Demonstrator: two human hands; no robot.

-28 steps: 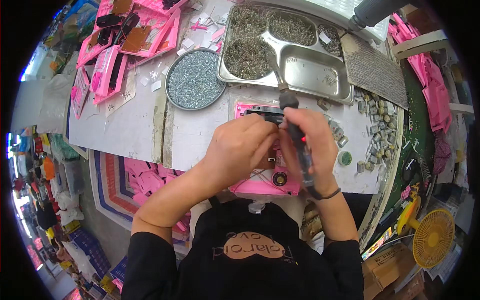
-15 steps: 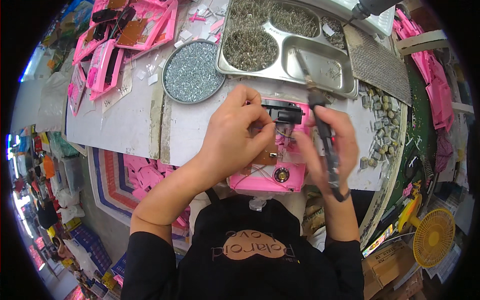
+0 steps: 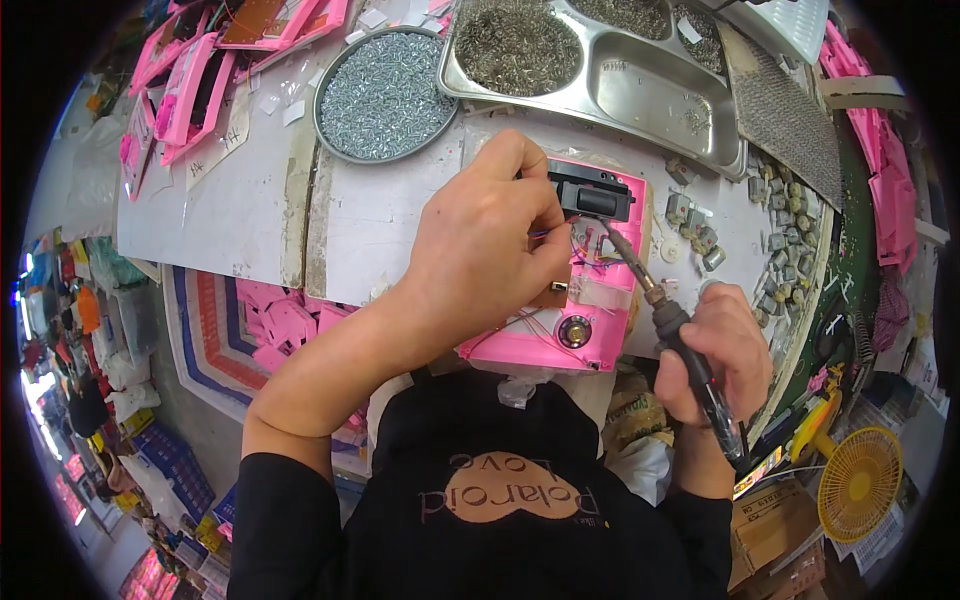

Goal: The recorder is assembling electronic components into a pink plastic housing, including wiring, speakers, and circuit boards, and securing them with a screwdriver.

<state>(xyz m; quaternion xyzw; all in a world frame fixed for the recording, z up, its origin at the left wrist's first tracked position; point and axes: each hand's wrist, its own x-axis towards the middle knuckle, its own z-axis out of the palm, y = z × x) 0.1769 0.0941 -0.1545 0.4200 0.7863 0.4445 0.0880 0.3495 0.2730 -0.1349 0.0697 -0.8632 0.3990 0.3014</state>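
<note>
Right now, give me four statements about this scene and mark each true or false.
1. The right hand holds a soldering iron. True.
2. The yellow fan is at the upper left. False: the yellow fan is at the lower right.
3. A round dish of small silver pieces stands left of the metal tray. True.
4. The soldering iron's tip is over the metal tray. False: the tip is over the pink casing.

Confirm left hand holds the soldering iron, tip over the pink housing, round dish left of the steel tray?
Wrong hand: head view shows the right hand holding the soldering iron, tip over the pink housing. Round dish left of the steel tray: correct.
</note>
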